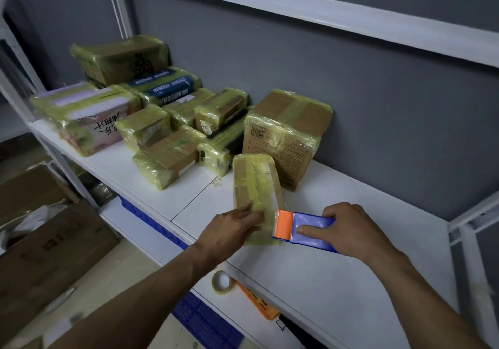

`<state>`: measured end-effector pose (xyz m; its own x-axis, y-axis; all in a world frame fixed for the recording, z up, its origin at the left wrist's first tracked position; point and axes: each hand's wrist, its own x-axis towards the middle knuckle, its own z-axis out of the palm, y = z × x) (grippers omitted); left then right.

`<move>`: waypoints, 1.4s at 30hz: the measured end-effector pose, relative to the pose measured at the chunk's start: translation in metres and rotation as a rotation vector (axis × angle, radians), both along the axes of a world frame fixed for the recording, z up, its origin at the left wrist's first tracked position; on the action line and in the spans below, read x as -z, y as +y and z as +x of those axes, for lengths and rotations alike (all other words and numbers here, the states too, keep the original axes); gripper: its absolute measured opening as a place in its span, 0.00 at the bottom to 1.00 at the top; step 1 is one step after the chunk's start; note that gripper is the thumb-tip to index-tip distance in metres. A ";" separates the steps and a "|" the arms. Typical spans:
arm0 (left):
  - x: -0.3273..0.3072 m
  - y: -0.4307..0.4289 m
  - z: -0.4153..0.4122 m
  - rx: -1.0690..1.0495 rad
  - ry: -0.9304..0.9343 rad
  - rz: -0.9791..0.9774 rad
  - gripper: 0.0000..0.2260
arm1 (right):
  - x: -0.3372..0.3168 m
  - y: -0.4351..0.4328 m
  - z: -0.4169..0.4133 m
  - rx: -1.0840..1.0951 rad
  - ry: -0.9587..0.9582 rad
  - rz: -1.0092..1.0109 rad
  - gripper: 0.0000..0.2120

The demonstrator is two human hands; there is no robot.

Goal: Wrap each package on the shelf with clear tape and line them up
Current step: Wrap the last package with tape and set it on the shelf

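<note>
A flat, long package [255, 186] wrapped in yellowish clear tape lies on the white shelf [337, 281] in front of me. My left hand [232, 230] presses flat on its near end, fingers spread. My right hand [348, 230] grips a blue tape dispenser [314, 230] whose orange front [283, 224] touches the package's near right side. Several taped packages [162, 122] are crowded on the shelf's left and back, and a taller taped carton [286, 130] stands just behind the flat package.
A spare roll of clear tape [221, 282] and an orange object [259, 301] lie on the lower shelf below my arms. Cardboard boxes [48, 243] sit on the floor at left. A grey wall backs the shelf, and an upper shelf beam [297, 8] runs overhead.
</note>
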<state>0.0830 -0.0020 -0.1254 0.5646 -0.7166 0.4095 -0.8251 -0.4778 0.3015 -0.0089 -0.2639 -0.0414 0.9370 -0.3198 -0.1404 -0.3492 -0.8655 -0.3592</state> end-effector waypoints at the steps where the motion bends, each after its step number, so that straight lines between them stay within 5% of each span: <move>1: -0.001 0.004 0.002 0.029 -0.008 0.001 0.20 | 0.000 0.000 -0.001 -0.003 0.013 0.015 0.33; 7: -0.007 0.040 0.006 0.072 0.023 0.008 0.21 | -0.004 -0.007 -0.015 -0.010 0.015 0.081 0.36; 12: -0.004 0.035 -0.001 0.018 0.025 0.049 0.20 | -0.003 0.001 -0.010 -0.036 0.028 0.017 0.30; 17: 0.001 0.028 -0.010 -0.010 -0.030 0.116 0.33 | -0.009 0.007 -0.009 -0.028 0.050 0.013 0.27; 23: -0.002 0.016 -0.010 -0.106 -0.041 0.047 0.18 | -0.011 0.008 -0.011 -0.014 0.043 0.018 0.30; 28: 0.000 0.017 -0.001 -0.068 -0.027 -0.020 0.12 | -0.009 0.006 -0.019 -0.031 0.043 0.066 0.44; 35: 0.008 0.024 0.008 0.016 0.067 -0.106 0.10 | -0.004 -0.010 -0.031 -0.003 0.068 0.043 0.32; 42: 0.007 0.025 0.011 0.059 0.138 -0.133 0.11 | 0.014 -0.019 -0.029 0.048 0.078 0.080 0.32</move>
<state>0.0937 0.0234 -0.1328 0.5811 -0.6947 0.4240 -0.7966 -0.3787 0.4712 -0.0378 -0.2829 -0.0553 0.9060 -0.3494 -0.2388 -0.4194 -0.8168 -0.3963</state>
